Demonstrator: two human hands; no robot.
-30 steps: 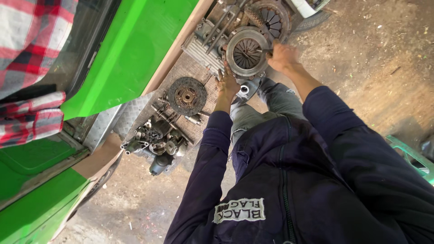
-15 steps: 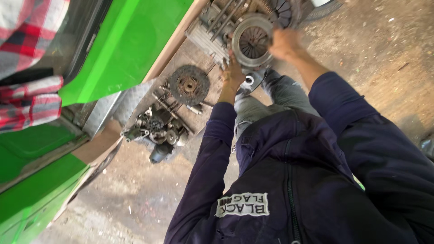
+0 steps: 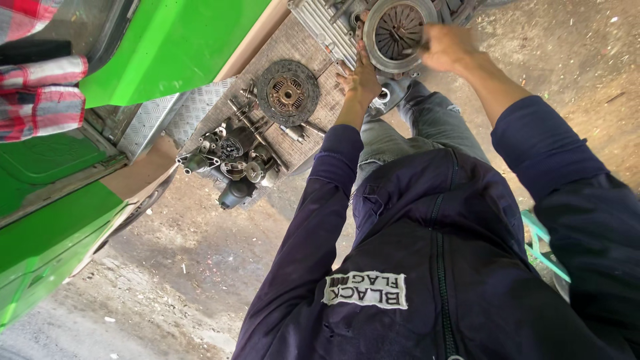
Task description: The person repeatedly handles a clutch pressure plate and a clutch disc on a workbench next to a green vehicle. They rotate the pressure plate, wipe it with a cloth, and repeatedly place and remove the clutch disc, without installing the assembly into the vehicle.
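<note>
My two hands hold a round, rusty clutch pressure plate (image 3: 393, 30) at the top of the view. My left hand (image 3: 360, 79) grips its lower left rim. My right hand (image 3: 445, 47), blurred by motion, is closed on its right edge. Both arms are in dark blue jacket sleeves. The plate sits over a ribbed grey metal casing (image 3: 325, 28). To the left of my left hand a clutch disc (image 3: 288, 92) with a toothed hub lies flat on a brown board (image 3: 267, 47).
A cluster of greasy engine parts (image 3: 233, 160) and loose bolts lies at the board's near end. A bright green vehicle body (image 3: 167, 47) fills the left side. Another person's red-and-white plaid sleeve (image 3: 40, 93) shows upper left. A green stool (image 3: 547, 247) stands at my right, on dirt ground.
The pressure plate and both hands have shifted up toward the top edge of the view, and my right hand has moved along the plate's right edge. The clutch disc and engine parts stay put.
</note>
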